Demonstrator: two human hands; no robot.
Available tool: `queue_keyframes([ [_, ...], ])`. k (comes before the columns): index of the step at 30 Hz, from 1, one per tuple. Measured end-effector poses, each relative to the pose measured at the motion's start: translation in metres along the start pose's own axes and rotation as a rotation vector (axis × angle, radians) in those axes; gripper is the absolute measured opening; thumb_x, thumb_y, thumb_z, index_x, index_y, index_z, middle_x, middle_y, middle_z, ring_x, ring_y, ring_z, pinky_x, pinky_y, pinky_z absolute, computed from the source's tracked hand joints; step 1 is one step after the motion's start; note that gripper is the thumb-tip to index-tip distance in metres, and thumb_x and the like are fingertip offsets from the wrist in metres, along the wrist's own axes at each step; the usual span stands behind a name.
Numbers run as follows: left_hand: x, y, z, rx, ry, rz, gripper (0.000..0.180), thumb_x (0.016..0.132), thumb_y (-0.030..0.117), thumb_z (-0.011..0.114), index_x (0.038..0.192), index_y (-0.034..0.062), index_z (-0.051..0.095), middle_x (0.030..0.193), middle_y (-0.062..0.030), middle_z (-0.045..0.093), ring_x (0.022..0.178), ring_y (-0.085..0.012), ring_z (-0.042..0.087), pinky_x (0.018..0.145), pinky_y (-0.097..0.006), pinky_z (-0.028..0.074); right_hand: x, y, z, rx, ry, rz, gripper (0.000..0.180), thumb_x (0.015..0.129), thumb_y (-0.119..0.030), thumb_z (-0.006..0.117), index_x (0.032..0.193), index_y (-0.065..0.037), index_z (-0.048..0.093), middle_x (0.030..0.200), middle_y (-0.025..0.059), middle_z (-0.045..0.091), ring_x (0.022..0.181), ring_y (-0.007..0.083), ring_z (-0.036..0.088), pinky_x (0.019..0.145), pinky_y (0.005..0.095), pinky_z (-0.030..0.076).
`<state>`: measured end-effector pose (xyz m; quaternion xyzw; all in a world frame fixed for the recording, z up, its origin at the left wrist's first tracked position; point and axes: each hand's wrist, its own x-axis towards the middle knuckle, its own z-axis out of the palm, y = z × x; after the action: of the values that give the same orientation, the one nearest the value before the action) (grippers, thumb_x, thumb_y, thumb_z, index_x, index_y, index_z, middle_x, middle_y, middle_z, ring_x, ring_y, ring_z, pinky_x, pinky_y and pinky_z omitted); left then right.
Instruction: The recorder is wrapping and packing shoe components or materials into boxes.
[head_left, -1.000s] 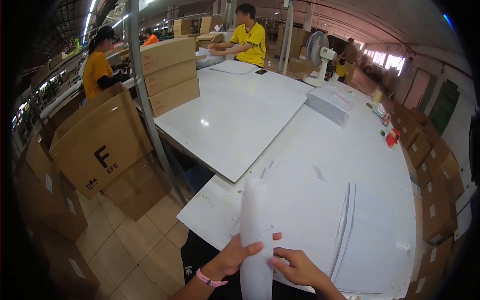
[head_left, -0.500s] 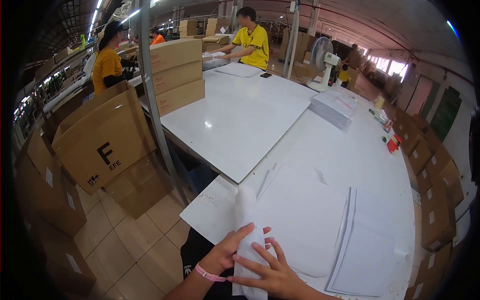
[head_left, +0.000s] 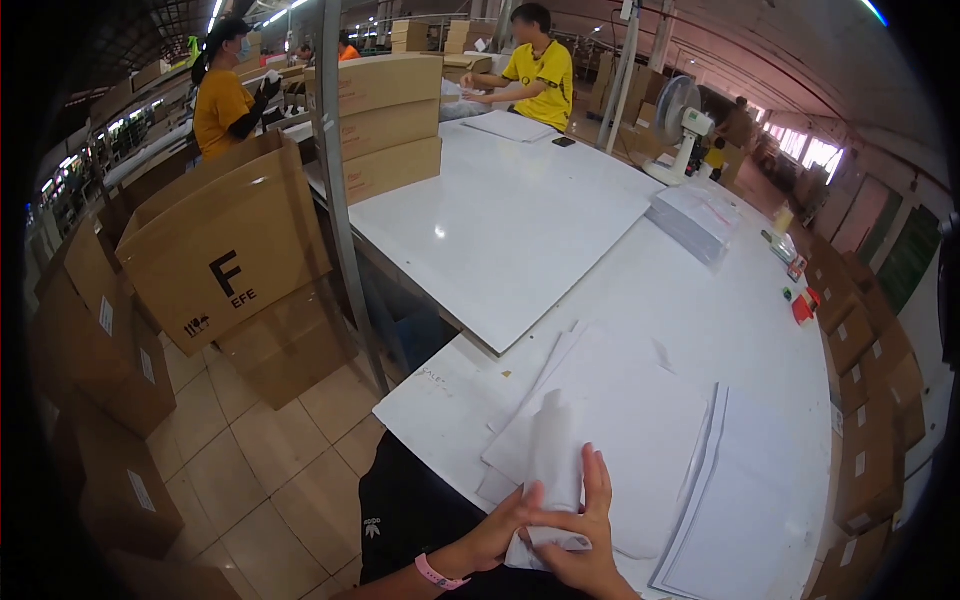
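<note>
A long bundle wrapped in white paper (head_left: 557,440) is between my hands over the near edge of the white table. My left hand (head_left: 503,532), with a pink band at the wrist, grips the bundle's near left side. My right hand (head_left: 588,535) presses against the right side and the near end, two fingers pointing up along it and others bent across the paper. At that end the paper is crumpled and folded over. What lies inside the wrapping is hidden. Under and beside the bundle are flat white paper sheets (head_left: 635,450).
Another stack of white sheets (head_left: 745,490) lies to the right. Farther off are plastic bags (head_left: 698,222), a red tape dispenser (head_left: 804,305) and a fan (head_left: 684,130). Brown boxes (head_left: 390,165) stand on the table; a large carton (head_left: 225,250) is at left. Two people work beyond.
The bundle has swung from upright at the left to over the sheets, its near end now folded. My right hand has moved from its face to that end.
</note>
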<state>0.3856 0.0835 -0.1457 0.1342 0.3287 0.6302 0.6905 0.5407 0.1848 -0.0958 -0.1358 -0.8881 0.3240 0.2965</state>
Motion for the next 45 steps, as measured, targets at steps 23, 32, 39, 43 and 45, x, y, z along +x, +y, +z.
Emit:
queue_keyframes([
  [23,-0.020,-0.001,-0.021,0.448,-0.426,-0.051,0.109,0.110,0.046,0.082,0.183,-0.0037,0.018,0.171,-0.0215,0.047,0.161,-0.0315,0.047,0.133,-0.045,0.041,0.019,0.009,-0.012,1.139,0.120,0.809,0.075,0.106,-0.031,0.083,0.164,0.006,0.053,0.139,0.0281,0.076,0.132,0.0456,0.076,0.112,0.0598,0.063],
  [32,-0.024,0.009,-0.007,0.373,-0.261,-0.060,0.096,0.116,0.023,0.075,0.186,0.0008,0.013,0.178,-0.0175,0.043,0.164,-0.0252,0.043,0.133,-0.040,0.040,-0.005,0.022,-0.040,0.274,-0.197,-0.051,0.061,0.096,0.013,0.080,0.154,0.000,0.067,0.135,0.0229,0.081,0.142,0.0365,0.071,0.122,0.0493,0.057],
  [39,-0.015,0.000,-0.007,0.354,-0.205,-0.034,0.094,0.118,0.023,0.070,0.188,0.0032,0.009,0.187,-0.0181,0.030,0.171,-0.0268,0.036,0.137,-0.041,0.035,-0.025,0.003,-0.022,0.154,-0.128,0.029,0.054,0.122,-0.044,0.054,0.159,-0.010,0.075,0.179,0.0162,0.057,0.177,0.0542,0.024,0.141,0.0693,0.017],
  [43,-0.018,0.002,-0.001,-0.069,-0.242,-0.124,0.087,0.123,0.037,0.059,0.188,0.0067,0.010,0.189,-0.0154,0.026,0.174,-0.0277,0.031,0.139,-0.043,0.034,-0.025,-0.001,-0.019,0.026,-0.129,0.056,0.054,0.123,-0.039,0.051,0.165,-0.010,0.068,0.182,0.0144,0.053,0.178,0.0534,0.019,0.142,0.0705,0.008],
  [45,-0.016,0.003,-0.001,-0.106,-0.254,-0.075,0.086,0.123,0.042,0.056,0.188,0.0085,0.012,0.190,-0.0145,0.025,0.175,-0.0282,0.030,0.139,-0.043,0.034,-0.024,-0.001,-0.017,0.014,-0.121,0.051,0.054,0.123,-0.036,0.052,0.167,-0.009,0.067,0.182,0.0139,0.053,0.178,0.0533,0.018,0.142,0.0713,0.007],
])
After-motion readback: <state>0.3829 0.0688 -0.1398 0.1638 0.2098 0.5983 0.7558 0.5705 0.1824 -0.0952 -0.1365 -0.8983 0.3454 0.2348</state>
